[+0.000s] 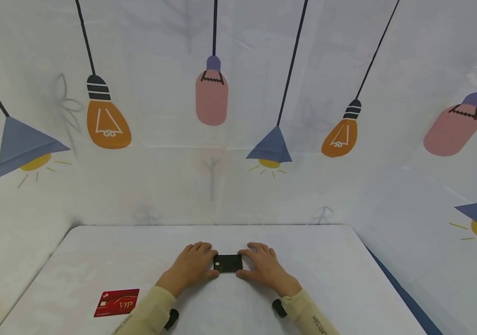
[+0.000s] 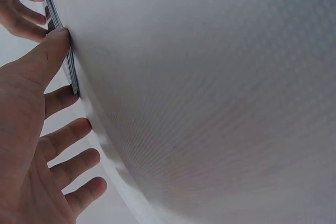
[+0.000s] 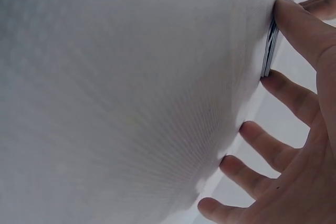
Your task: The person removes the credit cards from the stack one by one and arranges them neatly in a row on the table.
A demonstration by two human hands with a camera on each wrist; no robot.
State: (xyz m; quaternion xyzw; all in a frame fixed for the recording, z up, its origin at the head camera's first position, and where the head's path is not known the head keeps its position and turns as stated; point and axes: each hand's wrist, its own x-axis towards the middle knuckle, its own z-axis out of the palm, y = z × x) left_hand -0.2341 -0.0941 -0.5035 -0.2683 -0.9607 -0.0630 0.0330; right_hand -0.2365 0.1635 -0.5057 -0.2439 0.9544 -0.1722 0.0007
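A small stack of cards point(image 1: 228, 263), the top one black with a chip, lies flat on the white table in the middle of the head view. My left hand point(image 1: 192, 266) holds its left end between thumb and index finger. At the opposite end, my right hand point(image 1: 266, 271) pinches the stack the same way. Both wrist views show the layered edges of the cards point(image 2: 73, 74) point(image 3: 266, 59), with the other fingers of each hand spread and their tips near or on the table. A red VIP card point(image 1: 117, 302) lies apart, left of my left forearm.
The white table point(image 1: 330, 260) has rounded far corners. Behind and beside it hangs white cloth point(image 1: 163, 177) printed with lamps and bulbs. A dark band is strapped at each wrist, beside the pale yellow sleeves point(image 1: 148, 311).
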